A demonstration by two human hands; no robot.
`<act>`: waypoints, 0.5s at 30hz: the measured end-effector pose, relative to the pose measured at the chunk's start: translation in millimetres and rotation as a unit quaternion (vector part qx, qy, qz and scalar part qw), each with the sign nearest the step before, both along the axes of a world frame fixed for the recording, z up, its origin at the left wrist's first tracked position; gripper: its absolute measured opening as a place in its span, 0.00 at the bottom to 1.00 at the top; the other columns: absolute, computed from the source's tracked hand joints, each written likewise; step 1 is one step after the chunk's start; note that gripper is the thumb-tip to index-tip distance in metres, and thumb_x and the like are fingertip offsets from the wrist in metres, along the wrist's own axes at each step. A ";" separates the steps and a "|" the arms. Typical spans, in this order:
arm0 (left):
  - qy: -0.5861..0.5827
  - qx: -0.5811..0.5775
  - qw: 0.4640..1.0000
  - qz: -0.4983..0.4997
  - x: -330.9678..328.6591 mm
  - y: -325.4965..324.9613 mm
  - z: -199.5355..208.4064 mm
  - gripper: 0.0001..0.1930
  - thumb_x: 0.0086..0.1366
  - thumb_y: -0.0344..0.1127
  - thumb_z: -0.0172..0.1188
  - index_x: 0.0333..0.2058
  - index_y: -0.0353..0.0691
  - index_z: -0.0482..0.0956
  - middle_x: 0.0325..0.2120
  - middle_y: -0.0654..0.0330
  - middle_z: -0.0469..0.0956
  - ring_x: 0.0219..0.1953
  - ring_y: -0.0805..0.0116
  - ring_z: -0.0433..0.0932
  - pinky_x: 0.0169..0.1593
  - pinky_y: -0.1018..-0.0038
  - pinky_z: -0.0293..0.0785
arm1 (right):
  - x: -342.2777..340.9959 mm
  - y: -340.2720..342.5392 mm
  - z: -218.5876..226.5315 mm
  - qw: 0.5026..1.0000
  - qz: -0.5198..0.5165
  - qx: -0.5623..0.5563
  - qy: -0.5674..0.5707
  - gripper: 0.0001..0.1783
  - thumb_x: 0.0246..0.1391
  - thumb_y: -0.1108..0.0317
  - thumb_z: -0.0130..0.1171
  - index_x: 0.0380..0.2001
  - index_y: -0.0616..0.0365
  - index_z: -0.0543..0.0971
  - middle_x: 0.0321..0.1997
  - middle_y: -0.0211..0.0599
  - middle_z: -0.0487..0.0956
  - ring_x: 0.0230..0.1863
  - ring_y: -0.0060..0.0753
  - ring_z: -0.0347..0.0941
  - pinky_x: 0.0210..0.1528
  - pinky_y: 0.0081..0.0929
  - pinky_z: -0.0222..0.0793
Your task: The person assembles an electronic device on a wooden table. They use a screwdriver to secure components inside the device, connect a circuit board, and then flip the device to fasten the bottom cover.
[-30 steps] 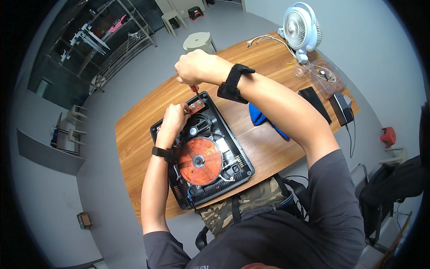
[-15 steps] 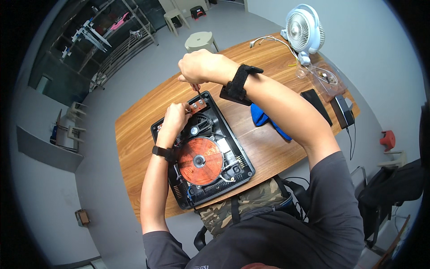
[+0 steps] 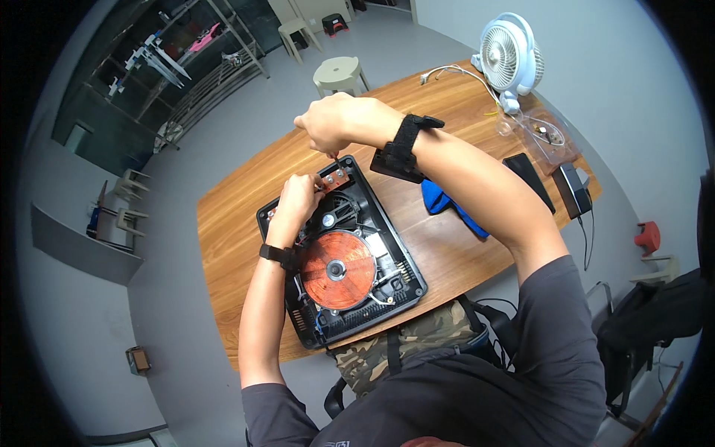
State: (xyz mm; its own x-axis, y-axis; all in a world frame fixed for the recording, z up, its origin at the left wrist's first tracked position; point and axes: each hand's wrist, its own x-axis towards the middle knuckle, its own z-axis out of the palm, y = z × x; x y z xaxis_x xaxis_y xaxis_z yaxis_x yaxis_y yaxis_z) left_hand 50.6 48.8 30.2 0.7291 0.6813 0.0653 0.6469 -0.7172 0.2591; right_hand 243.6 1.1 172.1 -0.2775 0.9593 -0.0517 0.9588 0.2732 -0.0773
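An opened induction cooker base (image 3: 406, 262), a black tray with a round copper coil (image 3: 339, 270) and a black cooling fan (image 3: 333, 214), lies on the wooden table. My right hand (image 3: 328, 127) is closed around a screwdriver (image 3: 339, 161) above the tray's far end. Its handle is mostly hidden by the hand, and its shaft points down at a narrow reddish-brown circuit board (image 3: 337, 179) with round metal fittings. My left hand (image 3: 299, 200) rests over the same board, fingers curled and fingertips pinched at its middle. Whatever lies between those fingertips is too small to name.
To the right on the table (image 3: 447, 261) lie a blue cloth item (image 3: 439, 200), a black phone (image 3: 527, 179) and a dark box with a cable (image 3: 572, 190). A white fan (image 3: 510, 56) and a clear plastic bag (image 3: 550, 141) occupy the far right. A camouflage bag (image 3: 406, 339) is at the near edge.
The whole view has shifted slightly. My right hand has turned a little about the screwdriver, covering more of its handle. My left hand stays at the board.
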 end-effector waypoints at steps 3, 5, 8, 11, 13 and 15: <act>-0.002 0.004 1.000 0.004 0.6 -1.6 -1.7 0.10 0.55 0.28 0.69 0.37 0.36 0.87 0.32 0.46 0.85 0.36 0.47 0.85 0.46 0.59 0.81 | -0.2 0.0 9.4 0.998 -0.012 -0.062 0.024 0.19 0.64 0.56 0.55 0.42 0.60 0.86 0.36 0.40 0.87 0.41 0.45 0.85 0.47 0.41 0.80; 0.002 0.013 1.000 0.003 4.1 -2.2 -0.1 0.10 0.56 0.28 0.68 0.37 0.36 0.87 0.32 0.46 0.85 0.36 0.47 0.85 0.45 0.60 0.81 | 1.1 2.3 3.3 0.999 -0.036 -0.010 0.029 0.21 0.65 0.54 0.55 0.35 0.60 0.87 0.33 0.40 0.87 0.41 0.45 0.85 0.46 0.41 0.80; 0.011 0.018 1.000 0.008 2.9 -2.3 0.6 0.09 0.56 0.29 0.68 0.37 0.37 0.87 0.31 0.46 0.85 0.36 0.48 0.85 0.45 0.60 0.81 | 1.4 2.8 3.5 0.999 -0.043 0.021 0.016 0.23 0.65 0.52 0.54 0.34 0.60 0.87 0.34 0.42 0.87 0.41 0.46 0.85 0.47 0.41 0.80; 0.006 0.013 1.000 0.010 1.0 -0.4 -0.7 0.09 0.55 0.28 0.69 0.36 0.37 0.87 0.31 0.47 0.85 0.35 0.48 0.85 0.45 0.60 0.82 | 3.9 -4.6 4.7 0.998 -0.033 0.049 0.006 0.22 0.64 0.52 0.54 0.38 0.62 0.86 0.36 0.45 0.87 0.43 0.47 0.84 0.48 0.42 0.79; -0.007 -0.010 1.000 0.006 0.4 1.2 -1.4 0.09 0.55 0.28 0.69 0.37 0.37 0.87 0.32 0.47 0.85 0.36 0.48 0.85 0.45 0.60 0.82 | 3.3 -5.0 2.7 0.999 -0.024 0.044 0.006 0.20 0.62 0.55 0.56 0.41 0.62 0.84 0.39 0.48 0.86 0.44 0.49 0.84 0.49 0.43 0.79; -0.007 -0.005 1.000 0.005 -0.2 2.4 -2.8 0.10 0.55 0.27 0.69 0.38 0.37 0.87 0.32 0.47 0.85 0.37 0.48 0.85 0.45 0.59 0.82 | 2.6 2.1 1.1 1.000 -0.020 0.006 -0.003 0.18 0.61 0.56 0.58 0.39 0.62 0.85 0.38 0.49 0.86 0.43 0.49 0.84 0.48 0.43 0.79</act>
State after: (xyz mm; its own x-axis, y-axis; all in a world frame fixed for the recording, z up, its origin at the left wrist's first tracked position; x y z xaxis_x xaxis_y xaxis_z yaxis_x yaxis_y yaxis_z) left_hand 50.3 51.2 27.4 0.7219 0.6886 0.0686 0.6499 -0.7086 0.2746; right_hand 246.2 3.3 173.2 -0.2388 0.9701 -0.0422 0.9694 0.2356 -0.0695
